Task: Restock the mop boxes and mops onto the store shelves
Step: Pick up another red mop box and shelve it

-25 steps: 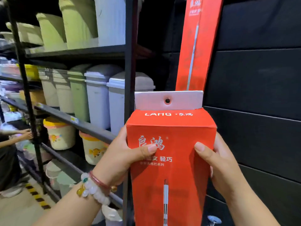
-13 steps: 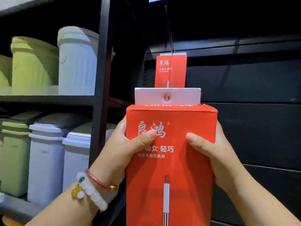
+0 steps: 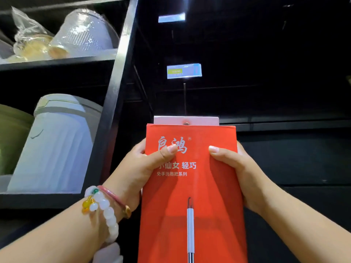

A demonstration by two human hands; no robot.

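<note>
Gripping from both sides, the tall red mop box (image 3: pixel 191 186) is held upright in front of the dark slatted wall panel (image 3: pixel 284 158). The left hand (image 3: pixel 136 168) is wrapped round the box's left edge, thumb laid across the printed front, while the right hand (image 3: pixel 239 173) is clamped on the right edge, thumb likewise pressed onto the front face. A white hang tab (image 3: pixel 186 120) with a metal eyelet is seen poking up from the box top, just below a thin metal display hook (image 3: pixel 184 97) that is fixed to the wall. A price tag (image 3: pixel 184 71) is mounted at the hook's outer end, and a second tag (image 3: pixel 171 17) is seen higher up. White and pink bead bracelets (image 3: pixel 106 209) are worn on the left wrist. To the left, a black shelf upright (image 3: pixel 114 92) is seen, with a white lidded bin (image 3: pixel 57 145) on one shelf, a green bin (image 3: pixel 11 139) beside it, and plastic-wrapped bins (image 3: pixel 76 33) stacked on the shelf above.
</note>
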